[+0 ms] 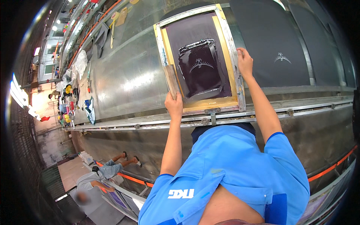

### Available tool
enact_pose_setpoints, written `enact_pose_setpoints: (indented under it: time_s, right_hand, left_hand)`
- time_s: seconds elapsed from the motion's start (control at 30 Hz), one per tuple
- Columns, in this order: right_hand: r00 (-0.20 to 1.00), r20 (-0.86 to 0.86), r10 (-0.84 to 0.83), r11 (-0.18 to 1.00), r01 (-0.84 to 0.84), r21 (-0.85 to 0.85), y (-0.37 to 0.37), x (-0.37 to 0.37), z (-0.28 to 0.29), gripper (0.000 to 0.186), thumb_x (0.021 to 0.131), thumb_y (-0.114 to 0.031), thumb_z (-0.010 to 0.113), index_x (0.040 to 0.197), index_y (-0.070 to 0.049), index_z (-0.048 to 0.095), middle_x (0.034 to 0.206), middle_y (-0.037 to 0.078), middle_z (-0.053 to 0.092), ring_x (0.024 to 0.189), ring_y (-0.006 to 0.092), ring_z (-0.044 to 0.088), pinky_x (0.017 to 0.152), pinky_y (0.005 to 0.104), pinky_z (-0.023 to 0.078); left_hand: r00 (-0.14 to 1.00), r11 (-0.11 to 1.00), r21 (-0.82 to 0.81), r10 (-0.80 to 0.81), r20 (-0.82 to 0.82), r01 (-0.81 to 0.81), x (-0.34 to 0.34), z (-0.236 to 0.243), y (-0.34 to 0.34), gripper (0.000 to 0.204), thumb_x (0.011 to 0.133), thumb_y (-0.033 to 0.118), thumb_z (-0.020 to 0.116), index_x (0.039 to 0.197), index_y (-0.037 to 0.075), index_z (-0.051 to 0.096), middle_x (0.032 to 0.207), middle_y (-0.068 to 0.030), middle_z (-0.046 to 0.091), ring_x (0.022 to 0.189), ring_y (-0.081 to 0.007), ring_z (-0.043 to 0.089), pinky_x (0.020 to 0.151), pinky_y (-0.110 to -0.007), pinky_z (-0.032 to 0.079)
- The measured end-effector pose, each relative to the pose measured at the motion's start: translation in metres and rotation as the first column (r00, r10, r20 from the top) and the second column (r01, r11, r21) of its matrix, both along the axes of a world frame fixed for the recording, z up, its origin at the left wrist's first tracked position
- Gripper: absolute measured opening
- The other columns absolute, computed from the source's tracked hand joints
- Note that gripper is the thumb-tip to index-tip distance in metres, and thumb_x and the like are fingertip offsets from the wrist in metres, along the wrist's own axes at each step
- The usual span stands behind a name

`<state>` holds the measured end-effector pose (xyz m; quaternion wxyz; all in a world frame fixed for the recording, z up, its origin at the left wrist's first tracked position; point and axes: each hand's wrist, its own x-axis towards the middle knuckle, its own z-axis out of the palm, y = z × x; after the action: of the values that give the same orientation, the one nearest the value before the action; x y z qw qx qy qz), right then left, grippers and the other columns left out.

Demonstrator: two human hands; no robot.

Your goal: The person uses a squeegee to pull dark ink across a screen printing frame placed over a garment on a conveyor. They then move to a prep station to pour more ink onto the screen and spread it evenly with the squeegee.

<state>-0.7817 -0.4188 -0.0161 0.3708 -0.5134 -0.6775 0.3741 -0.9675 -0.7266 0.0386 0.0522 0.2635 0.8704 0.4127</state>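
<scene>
A silk-screen frame [226, 33] with yellow tape along its inner edges lies on the long table in front of me. Dark wet ink [197, 84] forms a rectangle on its mesh, and a pale curved crown-like design [201, 65] shows through the middle. My left hand [174, 105] is closed round the lower end of a wooden squeegee [172, 80], which lies along the frame's left side. On the right side of the frame, my right hand [245, 63] grips the outer edge with bent fingers.
Dark fabric panels [262, 45] lie to the right, one bearing a pale printed design [282, 58]. A metal rail [270, 115] with stops runs along the table's near edge. Bottles and cloths [68, 101] crowd the far left. Another person [108, 168] is at lower left behind an orange bar [135, 179].
</scene>
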Motion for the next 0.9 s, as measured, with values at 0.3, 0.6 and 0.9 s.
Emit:
enact_pose_setpoints:
  time_s: [0.3, 0.6, 0.9]
  right_hand:
    - [0.999, -0.028, 0.024, 0.995, -0.027, -0.093, -0.017, -0.011, 0.017, 0.026, 0.1, -0.032, 0.054, 0.114, -0.012, 0.065, 0.069, 0.02, 0.062, 0.066, 0.0367, 0.065, 0.062, 0.0451, 0.046]
    - [0.998, -0.055, 0.011, 1.0, -0.013, -0.028, -0.012, -0.01, 0.008, 0.028, 0.1, -0.034, 0.054, 0.113, -0.012, 0.065, 0.064, 0.018, 0.058, 0.061, 0.0334, 0.059, 0.06, 0.0446, 0.043]
    - [1.0, -0.023, 0.005, 0.996, -0.007, -0.085, -0.013, -0.011, 0.007, 0.034, 0.1, -0.04, 0.052, 0.116, -0.013, 0.065, 0.073, 0.022, 0.065, 0.075, 0.042, 0.066, 0.068, 0.049, 0.048]
  left_hand:
    - [0.955, 0.995, -0.099, -0.021, -0.296, -0.009, -0.026, -0.029, 0.02, 0.032, 0.088, 0.024, 0.065, 0.103, -0.004, 0.065, 0.086, -0.0284, 0.067, 0.083, -0.0489, 0.064, 0.073, -0.051, 0.05]
    - [0.989, 0.933, -0.346, -0.131, -0.072, 0.098, -0.056, -0.003, 0.077, 0.049, 0.081, 0.023, 0.068, 0.126, 0.006, 0.065, 0.101, -0.0229, 0.07, 0.095, -0.0421, 0.066, 0.084, -0.049, 0.051]
    - [0.885, 0.733, -0.55, -0.466, 0.023, 0.401, -0.08, 0.027, 0.157, 0.064, 0.072, 0.016, 0.073, 0.133, 0.031, 0.063, 0.105, -0.0137, 0.072, 0.096, -0.0338, 0.069, 0.086, -0.044, 0.054]
